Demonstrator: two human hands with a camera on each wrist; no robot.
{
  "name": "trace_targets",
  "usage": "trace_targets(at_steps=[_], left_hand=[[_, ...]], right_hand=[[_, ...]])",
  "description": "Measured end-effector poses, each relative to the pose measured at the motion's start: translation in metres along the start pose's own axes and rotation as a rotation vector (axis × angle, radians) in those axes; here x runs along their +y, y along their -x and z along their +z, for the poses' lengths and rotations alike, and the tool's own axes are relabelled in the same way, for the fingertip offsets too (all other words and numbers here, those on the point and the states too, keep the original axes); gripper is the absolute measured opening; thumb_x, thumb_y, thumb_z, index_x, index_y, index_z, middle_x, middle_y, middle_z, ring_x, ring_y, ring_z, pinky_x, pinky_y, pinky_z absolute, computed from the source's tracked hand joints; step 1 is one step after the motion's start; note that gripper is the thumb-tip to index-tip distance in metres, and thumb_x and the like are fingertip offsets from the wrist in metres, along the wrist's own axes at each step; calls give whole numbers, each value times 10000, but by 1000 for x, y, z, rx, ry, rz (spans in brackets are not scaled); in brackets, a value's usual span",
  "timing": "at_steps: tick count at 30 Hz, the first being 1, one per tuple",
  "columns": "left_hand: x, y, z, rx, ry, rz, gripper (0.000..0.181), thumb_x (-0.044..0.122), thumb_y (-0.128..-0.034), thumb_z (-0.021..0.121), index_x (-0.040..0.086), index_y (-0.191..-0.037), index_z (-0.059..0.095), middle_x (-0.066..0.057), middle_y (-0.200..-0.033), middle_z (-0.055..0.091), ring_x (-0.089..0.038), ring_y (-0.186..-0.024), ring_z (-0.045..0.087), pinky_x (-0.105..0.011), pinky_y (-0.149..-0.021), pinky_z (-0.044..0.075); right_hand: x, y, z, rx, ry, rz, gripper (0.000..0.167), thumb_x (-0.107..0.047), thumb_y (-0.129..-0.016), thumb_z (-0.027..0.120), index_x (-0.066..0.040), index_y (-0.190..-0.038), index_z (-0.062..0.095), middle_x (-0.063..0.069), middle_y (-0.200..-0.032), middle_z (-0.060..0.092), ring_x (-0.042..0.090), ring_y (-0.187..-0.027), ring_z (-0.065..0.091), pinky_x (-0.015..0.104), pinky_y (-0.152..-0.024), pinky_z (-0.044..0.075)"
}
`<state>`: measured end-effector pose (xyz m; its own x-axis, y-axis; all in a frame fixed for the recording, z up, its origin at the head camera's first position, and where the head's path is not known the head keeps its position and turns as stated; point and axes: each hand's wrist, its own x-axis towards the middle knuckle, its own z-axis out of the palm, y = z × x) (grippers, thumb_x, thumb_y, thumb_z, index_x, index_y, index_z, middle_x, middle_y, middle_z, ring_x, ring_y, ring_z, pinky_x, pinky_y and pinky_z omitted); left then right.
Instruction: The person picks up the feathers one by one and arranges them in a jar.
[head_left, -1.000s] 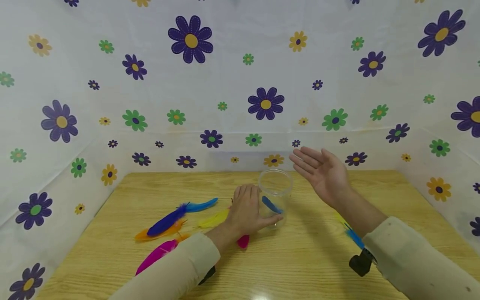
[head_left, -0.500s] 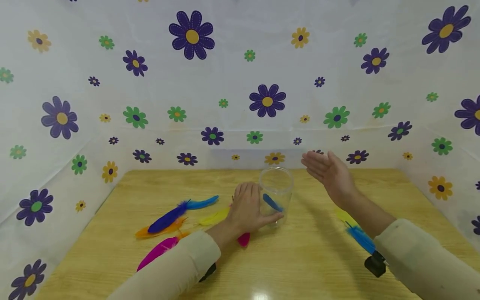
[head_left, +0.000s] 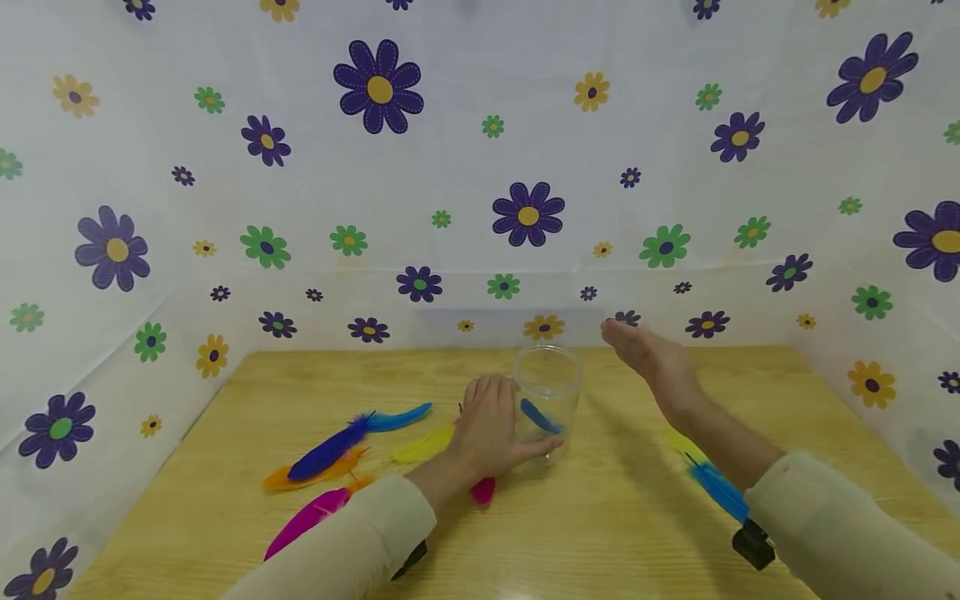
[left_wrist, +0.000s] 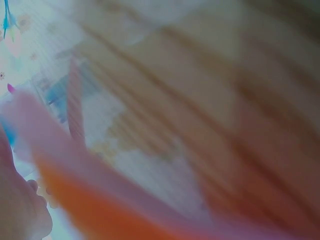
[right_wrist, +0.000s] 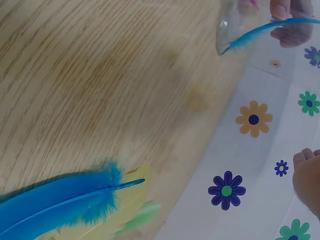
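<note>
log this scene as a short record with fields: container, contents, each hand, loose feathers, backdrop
container: clear jar, upright on the wooden table, mouth open
contents: one slanting blue feather
left hand: holds the jar at its left side, thumb across the front
right hand: raised to the right of the jar, fingers straight, holding nothing
feathers left of jar: dark blue, light blue, orange, yellow, magenta
feathers near right forearm: bright blue, yellow
backdrop: white cloth with printed flowers
</note>
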<state>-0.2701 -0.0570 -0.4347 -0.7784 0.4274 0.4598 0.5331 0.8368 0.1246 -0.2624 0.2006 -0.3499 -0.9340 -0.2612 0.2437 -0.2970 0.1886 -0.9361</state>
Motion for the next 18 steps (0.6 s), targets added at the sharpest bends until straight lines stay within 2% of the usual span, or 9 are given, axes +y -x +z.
trace_targets(at_steps=[2, 6, 9, 14, 17, 18], left_hand=[[-1, 2, 1, 4, 10, -3, 856, 810, -736, 619, 50, -1122, 548, -39, -999, 551, -231, -998, 471, -401, -969, 384], [-2, 3, 1, 17, 19, 0, 845, 803, -735, 628, 49, -1106, 545, -42, -998, 554, -236, -1002, 476, -402, -961, 388], [-2, 2, 1, 23, 9, 4, 842, 806, -737, 623, 53, -1104, 540, -38, -990, 547, -233, -992, 476, -395, -952, 389], [0, 2, 1, 25, 2, 8, 826, 793, -735, 638, 52, -1087, 538, -37, -970, 532, -233, -969, 466, -395, -941, 387], [0, 2, 0, 20, 9, 6, 817, 786, -735, 645, 53, -1078, 538, -39, -971, 532, -233, -969, 463, -402, -952, 386], [1, 3, 0, 17, 10, 6, 818, 786, -736, 645, 52, -1081, 538, -40, -976, 535, -233, -970, 465, -405, -956, 387]], right_hand=[[3, 1, 1, -9, 60, -33, 652, -451, -1095, 210, 26, -1508, 373, 181, -1571, 374, 328, -1476, 325, 349, -1191, 281], [7, 4, 1, -19, 202, -108, 600, -391, -1105, 200, 12, -1510, 381, 165, -1570, 386, 356, -1480, 315, 524, -1204, 226], [8, 5, 1, -8, 269, -138, 562, -348, -1107, 228, 18, -1495, 404, 173, -1562, 390, 385, -1475, 312, 595, -1192, 218], [10, 9, 0, -11, 356, -202, 482, -234, -1100, 294, 41, -1472, 431, 208, -1547, 397, 434, -1459, 315, 648, -1163, 239], [13, 13, -1, -11, 414, -238, 450, -185, -1091, 330, 21, -1476, 438, 217, -1531, 416, 447, -1430, 355, 650, -1134, 294], [15, 13, -1, -12, 430, -243, 444, -175, -1089, 337, 10, -1480, 437, 241, -1423, 545, 443, -1350, 471, 631, -1126, 333]])
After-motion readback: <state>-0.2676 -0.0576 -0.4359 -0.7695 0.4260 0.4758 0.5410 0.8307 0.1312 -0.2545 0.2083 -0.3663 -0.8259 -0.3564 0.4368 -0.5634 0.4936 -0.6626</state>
